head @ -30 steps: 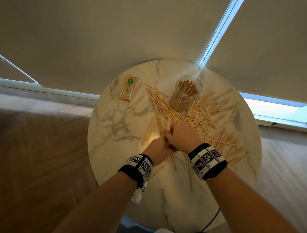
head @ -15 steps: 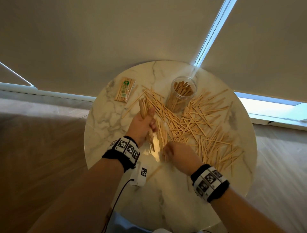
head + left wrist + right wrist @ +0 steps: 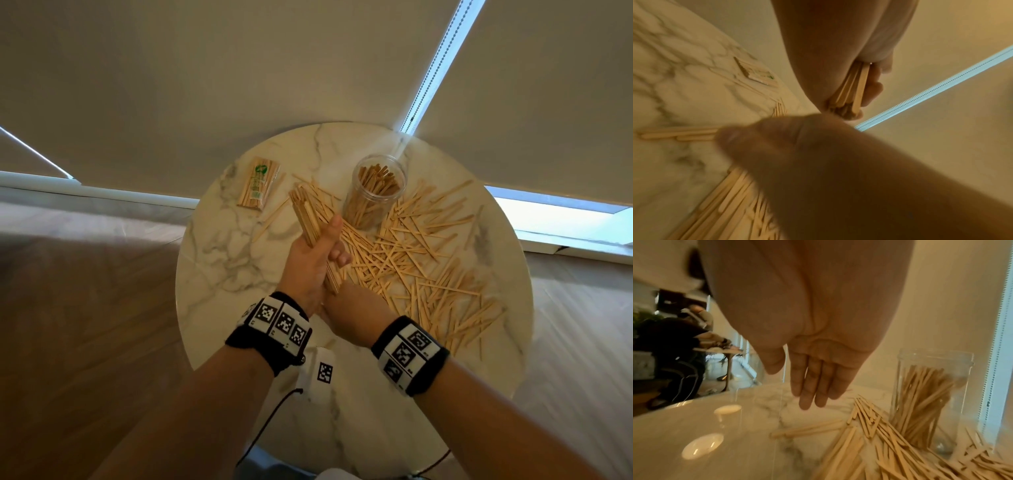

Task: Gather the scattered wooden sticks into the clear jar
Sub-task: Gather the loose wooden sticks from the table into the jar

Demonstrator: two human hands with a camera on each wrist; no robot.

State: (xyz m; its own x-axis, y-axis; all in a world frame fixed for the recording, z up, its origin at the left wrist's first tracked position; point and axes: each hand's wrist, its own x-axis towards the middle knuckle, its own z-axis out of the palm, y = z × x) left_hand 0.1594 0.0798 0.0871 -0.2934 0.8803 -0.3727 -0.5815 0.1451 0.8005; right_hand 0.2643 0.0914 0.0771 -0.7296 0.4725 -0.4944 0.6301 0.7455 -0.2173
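A round marble table (image 3: 219,260) stands before a drawn window blind, seen from above. The clear jar (image 3: 375,192) stands upright toward the far side of the table, open-topped and already holding a good share of wooden sticks on end, perhaps half full.

Much is left to do. A thick scatter of loose sticks (image 3: 421,253) covers the marble on the near and right sides of the jar, many crossing each other, some lying right against its base. A few more lie to the jar's left.

The left hand (image 3: 313,263) is raised just left of and nearer than the jar, thumb and fingers wrapped round a bundle of sticks (image 3: 306,214) that fans out above the fist toward the jar's left. The right hand (image 3: 346,310) sits just beneath the bundle's lower end; the right wrist view shows its fingers straight and pressed together, holding nothing. It may be squaring up the stick ends, though contact is hidden.

A wrapped packet of sticks (image 3: 258,186) lies well left of the jar. Nothing blocks the jar's mouth. In the blurred background left of the table, another person sits at a separate desk.
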